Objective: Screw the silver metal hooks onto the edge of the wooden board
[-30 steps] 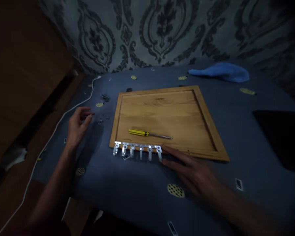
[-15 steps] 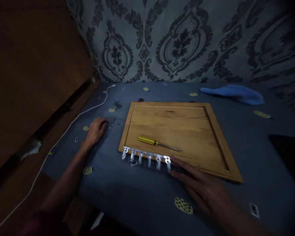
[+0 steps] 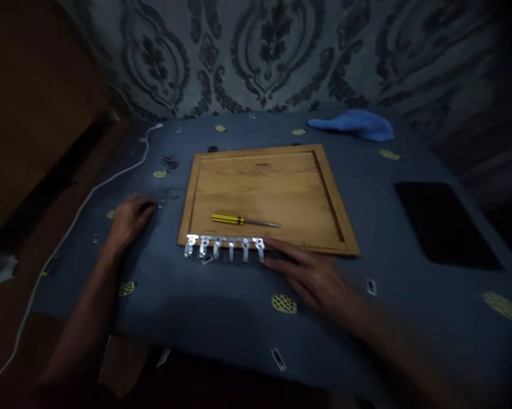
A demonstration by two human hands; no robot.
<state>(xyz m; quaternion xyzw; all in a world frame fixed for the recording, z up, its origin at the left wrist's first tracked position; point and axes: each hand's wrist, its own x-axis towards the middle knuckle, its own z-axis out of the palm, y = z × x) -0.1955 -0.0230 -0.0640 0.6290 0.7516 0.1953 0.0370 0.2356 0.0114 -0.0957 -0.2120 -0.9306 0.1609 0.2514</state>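
Note:
At the left, my left hand rests on the cloth with its fingers curled together beside several small dark screws. What its fingertips hold, if anything, is too blurred to make out. My right hand has its fingers stretched out, their tips at the right end of a shiny metal hook rail. This rail lies along the near edge of a framed wooden panel, its hooks hanging toward me. On the panel lies a screwdriver with a yellow and black handle, its shaft pointing right.
A blue cloth lies at the back, near the patterned wall. To the right is a flat black slab. A white cable runs down the left side. A small dark metal bundle sits left of the panel.
My view has swung right, so everything sits further left and higher, and the black slab shows whole. My left hand remains by the screws, and my right hand remains at the rail's end.

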